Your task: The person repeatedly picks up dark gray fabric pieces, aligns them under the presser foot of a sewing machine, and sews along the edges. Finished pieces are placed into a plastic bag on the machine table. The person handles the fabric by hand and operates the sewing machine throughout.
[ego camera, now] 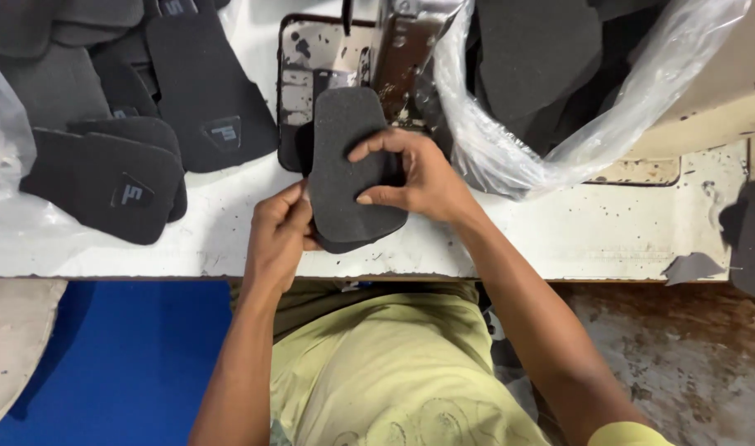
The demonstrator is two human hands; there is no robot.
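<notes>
1. Head view: foam pad [351, 165], dark grey and tongue-shaped, sits upright over the near edge of the white worktable [559, 231], just before the metal plate [299, 58] of the machine.
2. My left hand [280, 235] pinches its lower left edge, fingers pressed together; my right hand [418, 177] clamps the right side, thumb beneath, fingers curled over the face.
3. A second dark layer seems to lie behind it; I judge that squaring the edges flush before letting go matters most.
4. Finished black pieces [113, 182] lie stacked to my left, a clear plastic bag [509, 124] of more foam to my right
</notes>
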